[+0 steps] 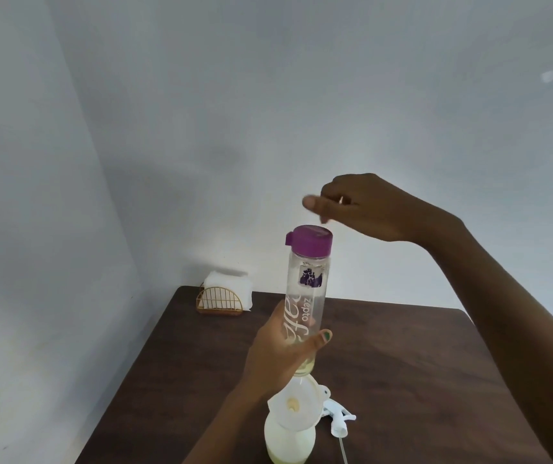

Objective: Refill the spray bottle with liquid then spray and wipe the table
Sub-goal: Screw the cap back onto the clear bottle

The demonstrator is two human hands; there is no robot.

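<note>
My left hand (278, 356) grips the lower body of a clear bottle (305, 293), held upright above the table with a little yellowish liquid at its bottom. Its purple cap (311, 241) is on. My right hand (362, 205) hovers just above the cap with fingers loosely curled and holds nothing. Below stands the white spray bottle (288, 443) with pale yellow liquid in it and a white funnel (298, 406) sitting in its neck. The white spray head (338, 416) with its dip tube lies on the table to the right of it.
The dark brown table (419, 380) stands against a pale wall corner. A gold wire holder with white napkins (224, 296) sits at the table's far left corner.
</note>
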